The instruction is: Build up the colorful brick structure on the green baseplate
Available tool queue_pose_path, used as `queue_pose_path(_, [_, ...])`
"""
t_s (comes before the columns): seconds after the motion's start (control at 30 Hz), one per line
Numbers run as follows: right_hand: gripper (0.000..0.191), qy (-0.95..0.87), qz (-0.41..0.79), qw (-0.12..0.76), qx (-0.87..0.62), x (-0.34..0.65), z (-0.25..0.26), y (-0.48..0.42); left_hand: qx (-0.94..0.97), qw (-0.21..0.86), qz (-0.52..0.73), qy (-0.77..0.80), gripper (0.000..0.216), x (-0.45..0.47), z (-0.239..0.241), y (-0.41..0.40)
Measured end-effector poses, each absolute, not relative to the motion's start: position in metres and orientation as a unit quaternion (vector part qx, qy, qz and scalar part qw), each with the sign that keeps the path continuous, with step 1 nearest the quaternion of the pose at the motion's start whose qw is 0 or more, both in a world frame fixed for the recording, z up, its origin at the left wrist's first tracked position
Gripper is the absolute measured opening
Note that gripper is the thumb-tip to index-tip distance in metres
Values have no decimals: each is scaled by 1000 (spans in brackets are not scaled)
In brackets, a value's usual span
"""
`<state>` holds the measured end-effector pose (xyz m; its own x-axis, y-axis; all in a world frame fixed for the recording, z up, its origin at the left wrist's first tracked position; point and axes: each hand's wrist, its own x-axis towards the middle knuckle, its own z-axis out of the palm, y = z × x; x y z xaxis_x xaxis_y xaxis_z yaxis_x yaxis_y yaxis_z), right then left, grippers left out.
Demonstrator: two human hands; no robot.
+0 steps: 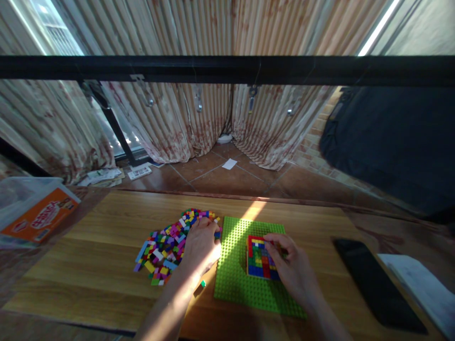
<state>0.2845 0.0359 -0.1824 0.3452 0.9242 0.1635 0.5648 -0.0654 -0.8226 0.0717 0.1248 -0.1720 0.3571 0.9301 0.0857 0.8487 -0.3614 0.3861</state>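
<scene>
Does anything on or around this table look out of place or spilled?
One small green brick lies alone on the table, left of the green baseplate and apart from the brick pile, as if strayed. Beyond, a white sheet lies by itself on the tiled floor.

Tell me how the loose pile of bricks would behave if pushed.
The pile of bricks would probably scatter rather than shift as one, since its pieces look mostly unjoined. Single pieces would likely slide or tumble more than roll, given their boxy shapes.
</scene>
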Motion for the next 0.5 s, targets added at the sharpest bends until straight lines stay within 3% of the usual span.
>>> queue_pose_path(0.3, [23, -549, 185, 442, -685, 282, -182, 35, 781, 212, 208, 550, 19, 74, -164, 126])
queue_pose_path(0.5, [19, -562, 131, 469, -668, 269, -178, 33, 578, 527, 343, 521, 12, 88, -157, 118])
